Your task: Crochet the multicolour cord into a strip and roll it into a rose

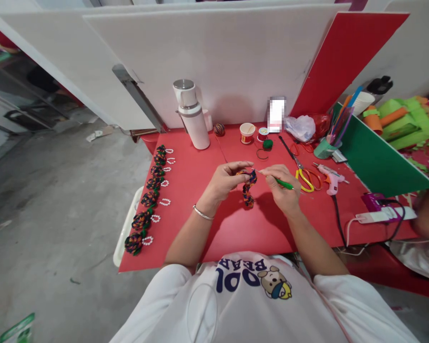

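Note:
My left hand (228, 181) pinches a strip of multicoloured crochet work (248, 193), dark with orange and purple, whose curled end hangs down over the red table. In my right hand (283, 190) is a crochet hook (284, 184) with a green handle, and its thin metal tip meets the top of the crochet work. A strand of yarn runs back towards a ball of multicoloured yarn (219, 129) beside the white flask. Along the table's left edge lies a row of several finished crochet flowers (141, 220) with green parts and white bead loops (156, 218).
A white flask (196, 124), paper cup (247, 133), green yarn ball (268, 144) and phone (276, 114) stand at the back. To the right lie yellow-handled scissors (303, 180), a pink glue gun (331, 178), a pen cup (325, 148) and a power strip (379, 216). Another person's arm shows at far right.

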{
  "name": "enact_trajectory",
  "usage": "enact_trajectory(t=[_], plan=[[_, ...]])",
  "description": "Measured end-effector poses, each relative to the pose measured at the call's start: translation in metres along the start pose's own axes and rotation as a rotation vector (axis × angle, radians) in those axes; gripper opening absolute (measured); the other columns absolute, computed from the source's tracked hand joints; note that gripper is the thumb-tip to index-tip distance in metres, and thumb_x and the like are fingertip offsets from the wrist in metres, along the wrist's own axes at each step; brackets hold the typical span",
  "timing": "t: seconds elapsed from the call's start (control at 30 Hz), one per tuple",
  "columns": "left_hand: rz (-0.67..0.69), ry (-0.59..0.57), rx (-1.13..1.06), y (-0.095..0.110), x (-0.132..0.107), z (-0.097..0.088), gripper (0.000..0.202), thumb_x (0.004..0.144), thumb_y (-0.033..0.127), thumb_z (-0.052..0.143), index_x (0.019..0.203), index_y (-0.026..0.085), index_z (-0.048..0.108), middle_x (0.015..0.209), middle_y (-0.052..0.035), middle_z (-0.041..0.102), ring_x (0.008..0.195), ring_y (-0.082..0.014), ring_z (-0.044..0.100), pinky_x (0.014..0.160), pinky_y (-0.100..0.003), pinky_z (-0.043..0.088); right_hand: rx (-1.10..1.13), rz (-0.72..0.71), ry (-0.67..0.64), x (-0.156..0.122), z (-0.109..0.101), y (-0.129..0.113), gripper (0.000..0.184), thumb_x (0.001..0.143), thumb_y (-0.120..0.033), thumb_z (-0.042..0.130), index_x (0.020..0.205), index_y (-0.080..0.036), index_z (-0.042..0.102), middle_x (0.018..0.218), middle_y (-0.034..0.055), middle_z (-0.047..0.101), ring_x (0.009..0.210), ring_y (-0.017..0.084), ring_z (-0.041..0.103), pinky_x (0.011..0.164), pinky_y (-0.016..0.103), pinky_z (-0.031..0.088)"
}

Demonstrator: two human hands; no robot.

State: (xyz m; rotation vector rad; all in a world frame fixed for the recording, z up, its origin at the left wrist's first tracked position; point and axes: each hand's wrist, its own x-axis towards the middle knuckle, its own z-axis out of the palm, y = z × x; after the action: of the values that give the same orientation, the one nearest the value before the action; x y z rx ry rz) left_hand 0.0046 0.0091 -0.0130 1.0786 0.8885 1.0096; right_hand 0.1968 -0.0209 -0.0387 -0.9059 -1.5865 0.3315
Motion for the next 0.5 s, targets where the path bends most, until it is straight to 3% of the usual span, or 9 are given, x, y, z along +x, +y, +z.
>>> enact_trajectory(t=[0.13,0.33,0.5], plan=[[0.076,-0.01,-0.029,-0.006,0.0007,0.0049,0.051,0.06,0.019,0.085,0.111,0.015,0.079,0.077,-0.0003,0.071,0.071,-0.0119,0.065,0.075,-0.028,0.053,-0.092,-0.08,0.027,-0.0048,0.0074,-0.0041,0.012,0.096,-0.028,0.065,0.101,-0.029,0.076,0.097,0.0034,0.08,0.092,0.022,0.071,0.089,0.046,0.057],[0.046,0.01,-0.036,-0.0063,0.0006,0.0081,0.055,0.061,0.02,0.085,0.115,0.015,0.077,0.073,0.0008,0.069,0.067,-0.0116,0.064,0.067,-0.025,0.051,-0.204,-0.141,0.067,-0.0086,0.0087,-0.0091,0.013,0.096,-0.028,0.065,0.104,-0.03,0.075,0.099,0.0046,0.081,0.094,0.023,0.071,0.09,0.047,0.057],[0.009,-0.012,-0.075,-0.0042,0.0002,0.0101,0.062,0.059,0.017,0.085,0.12,0.013,0.074,0.076,-0.0008,0.072,0.065,-0.0117,0.065,0.066,-0.025,0.051,-0.124,-0.118,0.042,-0.0103,0.011,-0.0078,0.012,0.097,-0.029,0.063,0.101,-0.029,0.074,0.096,0.0042,0.08,0.091,0.022,0.071,0.086,0.045,0.059]])
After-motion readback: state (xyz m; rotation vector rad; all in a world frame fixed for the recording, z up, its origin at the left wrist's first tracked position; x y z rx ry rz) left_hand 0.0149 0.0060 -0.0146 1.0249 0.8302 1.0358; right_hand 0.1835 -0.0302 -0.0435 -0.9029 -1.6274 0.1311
